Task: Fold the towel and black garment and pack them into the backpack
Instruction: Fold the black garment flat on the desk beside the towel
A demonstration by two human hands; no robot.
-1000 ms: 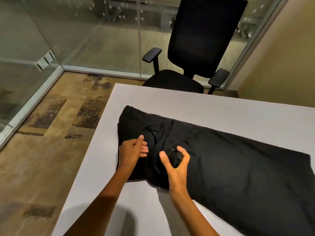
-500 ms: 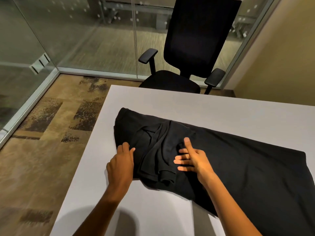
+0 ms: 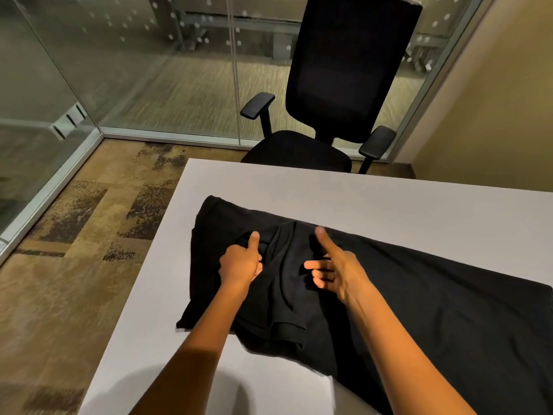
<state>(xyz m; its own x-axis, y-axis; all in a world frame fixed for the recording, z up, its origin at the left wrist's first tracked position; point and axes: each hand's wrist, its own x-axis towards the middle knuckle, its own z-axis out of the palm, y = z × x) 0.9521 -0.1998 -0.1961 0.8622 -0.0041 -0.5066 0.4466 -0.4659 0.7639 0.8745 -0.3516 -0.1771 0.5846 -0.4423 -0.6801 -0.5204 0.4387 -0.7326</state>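
Head view looks down on a soft black fabric garment [image 3: 389, 295] spread across the pale grey, flat-topped counter [image 3: 389, 205], its left end near the counter's left edge and the rest running off to the right. The left hand [image 3: 239, 265] rests on the cloth with its fingers curled under and the thumb pointing up; whether it pinches fabric I cannot tell. The right hand [image 3: 335, 271] lies open on the garment just beside it, fingers spread and the forefinger stretched forward. Between the hands a sleeve-like flap [image 3: 281, 301] lies bunched and rumpled, folded inward over the body of the garment.

My reading is that the folding of the garment is at an early step (the sleeve tucked in, the long body not yet doubled over). The next move probably calls for pressing that bunched flap flat, then taking hold of one end and bringing it over evenly. Neither a towel nor a backpack shows here. A black mesh-backed office chair [image 3: 344, 85] stands beyond the counter.
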